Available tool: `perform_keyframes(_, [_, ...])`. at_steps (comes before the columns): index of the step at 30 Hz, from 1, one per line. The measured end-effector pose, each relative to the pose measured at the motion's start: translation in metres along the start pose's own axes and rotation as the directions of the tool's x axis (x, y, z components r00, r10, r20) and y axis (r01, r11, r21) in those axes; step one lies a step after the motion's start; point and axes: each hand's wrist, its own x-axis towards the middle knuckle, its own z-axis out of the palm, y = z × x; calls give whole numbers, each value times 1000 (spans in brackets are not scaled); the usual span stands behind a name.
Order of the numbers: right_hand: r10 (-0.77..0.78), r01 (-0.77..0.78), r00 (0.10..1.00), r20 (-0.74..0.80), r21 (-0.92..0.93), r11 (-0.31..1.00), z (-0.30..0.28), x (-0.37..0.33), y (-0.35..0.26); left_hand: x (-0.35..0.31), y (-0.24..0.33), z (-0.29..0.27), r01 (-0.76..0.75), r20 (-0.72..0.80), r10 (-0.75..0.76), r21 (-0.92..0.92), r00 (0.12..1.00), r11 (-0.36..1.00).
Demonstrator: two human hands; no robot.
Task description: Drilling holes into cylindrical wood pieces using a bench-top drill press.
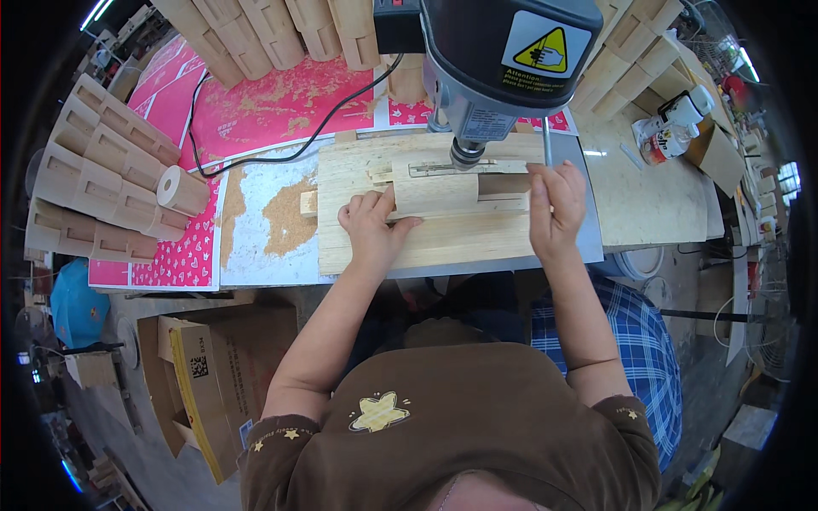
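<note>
A pale wooden cylinder lies lengthwise in a wooden jig on a flat board, under the chuck of a bench drill press. My left hand grips the cylinder's left end, with the thumb along its near side and the fingers bent over the end. My right hand is closed around the lower end of the press's metal feed lever, beside the right end of the jig. The chuck sits just above the cylinder; whether the bit touches the wood cannot be made out.
Stacked wooden cylinders stand at the left, with more at the back. A black cable crosses the pink, sawdust-strewn table cover. Bottles stand at the right. A cardboard box is below the table's front edge.
</note>
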Motion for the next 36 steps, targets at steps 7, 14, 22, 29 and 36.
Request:
perform_keyframes(7, [309,-303,951,-19,141,942,-31,129,-22,-4,11,1,-2,59,0,32,998,999])
perform_keyframes(14, [320,-318,947,0,116,941,-12,163,23,-5,37,15,9,117,2,-95,993,995])
perform_keyframes(22, [169,-170,985,29,66,983,-42,57,-23,4,25,14,-56,3,56,-48,998,997])
perform_keyframes(29, [77,-70,994,-73,90,993,16,-19,9,9,30,16,-71,50,73,-42,996,997])
perform_keyframes(36, [-33,57,986,-161,149,987,-16,17,0,1,29,17,-31,76,33,-28,997,999])
